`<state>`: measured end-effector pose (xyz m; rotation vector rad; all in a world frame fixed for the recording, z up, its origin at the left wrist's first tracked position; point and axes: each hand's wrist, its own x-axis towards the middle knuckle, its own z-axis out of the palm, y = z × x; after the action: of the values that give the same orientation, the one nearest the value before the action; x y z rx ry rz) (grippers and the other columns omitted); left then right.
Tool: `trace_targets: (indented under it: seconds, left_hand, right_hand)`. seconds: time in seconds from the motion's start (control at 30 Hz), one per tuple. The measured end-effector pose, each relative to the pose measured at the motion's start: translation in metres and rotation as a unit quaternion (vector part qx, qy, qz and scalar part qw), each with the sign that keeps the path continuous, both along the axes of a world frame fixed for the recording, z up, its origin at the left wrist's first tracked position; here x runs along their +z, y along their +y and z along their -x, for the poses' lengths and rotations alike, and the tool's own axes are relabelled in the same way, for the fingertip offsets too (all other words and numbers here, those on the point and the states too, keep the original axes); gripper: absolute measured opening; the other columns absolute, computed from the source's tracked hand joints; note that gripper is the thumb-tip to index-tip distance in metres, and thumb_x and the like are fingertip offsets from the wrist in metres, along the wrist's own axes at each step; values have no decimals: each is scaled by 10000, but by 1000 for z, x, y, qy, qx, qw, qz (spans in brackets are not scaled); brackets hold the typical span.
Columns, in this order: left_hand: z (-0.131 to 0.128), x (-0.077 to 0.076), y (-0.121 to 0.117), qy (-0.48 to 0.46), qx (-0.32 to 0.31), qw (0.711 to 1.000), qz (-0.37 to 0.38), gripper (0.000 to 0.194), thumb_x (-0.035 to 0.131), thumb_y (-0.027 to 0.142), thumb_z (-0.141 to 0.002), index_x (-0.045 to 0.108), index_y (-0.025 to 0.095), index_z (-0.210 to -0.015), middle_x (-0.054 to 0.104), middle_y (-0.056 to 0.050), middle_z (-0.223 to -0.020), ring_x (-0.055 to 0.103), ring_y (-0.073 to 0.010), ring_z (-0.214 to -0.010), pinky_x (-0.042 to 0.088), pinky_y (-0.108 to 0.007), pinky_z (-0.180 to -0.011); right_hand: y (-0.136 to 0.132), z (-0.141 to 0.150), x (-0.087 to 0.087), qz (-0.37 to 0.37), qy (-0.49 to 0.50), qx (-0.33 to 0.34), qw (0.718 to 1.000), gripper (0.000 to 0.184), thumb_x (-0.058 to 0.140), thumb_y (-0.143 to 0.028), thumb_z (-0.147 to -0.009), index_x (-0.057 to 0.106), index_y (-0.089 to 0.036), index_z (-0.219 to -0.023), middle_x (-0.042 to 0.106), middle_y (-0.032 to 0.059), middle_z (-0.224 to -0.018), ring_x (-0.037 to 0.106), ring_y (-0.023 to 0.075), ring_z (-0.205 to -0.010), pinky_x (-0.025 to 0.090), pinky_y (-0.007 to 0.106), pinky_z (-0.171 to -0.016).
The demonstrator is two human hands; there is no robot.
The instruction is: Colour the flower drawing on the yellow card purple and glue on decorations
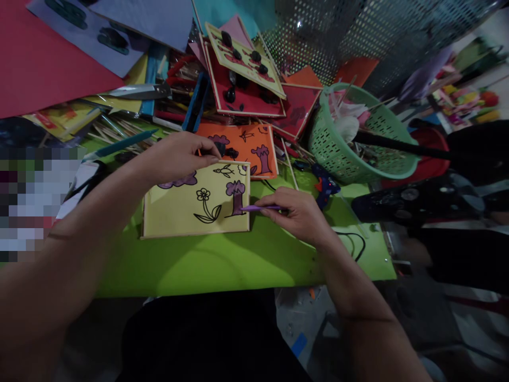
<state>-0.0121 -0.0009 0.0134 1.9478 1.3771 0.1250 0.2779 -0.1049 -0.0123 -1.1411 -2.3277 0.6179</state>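
On the green tabletop lies a yellow card (pixel 175 212) edged with thin sticks, bearing a line-drawn flower, a bird, a purple-filled cloud and a tree coloured purple. My left hand (pixel 185 151) is closed at the card's top edge, thumb and forefinger against the border; its other fingers are hidden. Between the fingers of my right hand (pixel 302 212) is a purple marker (pixel 262 208), its tip at the lower trunk of the tree. Just behind the yellow card, partly covered by it, lies an orange card (pixel 246 148) with similar drawings.
Framed cards, red (pixel 254 106) and pale yellow (pixel 246 58), are piled at the back. To the right stands a green perforated basket (pixel 330 138) of scraps, near a dark blue glue gun (pixel 328 185). Scissors (pixel 139 91) and loose sticks (pixel 119 132) crowd the back left.
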Motion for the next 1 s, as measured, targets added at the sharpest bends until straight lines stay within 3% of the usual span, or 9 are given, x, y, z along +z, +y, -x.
trace_targets:
  seconds: [0.2, 0.6, 0.9, 1.0]
  left_hand:
    - [-1, -3, 5, 6, 12, 1000, 26, 481, 598, 556, -950, 754, 220, -1258, 653, -46, -576, 656, -236, -531, 414, -333, -539]
    - [2, -8, 7, -7, 11, 1000, 24, 545, 604, 632, -915, 769, 263, -1280, 674, -77, -629, 657, -261, -590, 406, -334, -569]
    - [1, -9, 6, -2, 9, 1000, 3, 483, 571, 575, -951, 754, 239, -1246, 674, -55, -635, 613, -206, -550, 391, -317, -572]
    - [0, -13, 9, -12, -7, 1000, -16, 472, 566, 568, -945, 762, 235, -1217, 734, -84, -750, 647, -226, -618, 419, -334, -606]
  right_hand:
    - [0, 1, -3, 11, 4, -4, 1000, 160, 695, -217, -1013, 819, -242, -1112, 820, 45, -962, 747, 197, -850, 531, 303, -747]
    - [1, 2, -3, 17, -3, 8, 1000, 162, 692, -249, -1017, 824, -238, -1111, 817, 50, -932, 743, 196, -824, 540, 302, -742]
    - [-1, -4, 3, -21, 88, -104, 990, 133, 717, -278, -1003, 817, -274, -1091, 808, 35, -984, 738, 205, -869, 578, 357, -811]
    - [1, -6, 1, -15, 129, -137, 982, 130, 723, -294, -996, 808, -252, -1085, 817, 53, -1024, 754, 221, -916, 591, 368, -824]
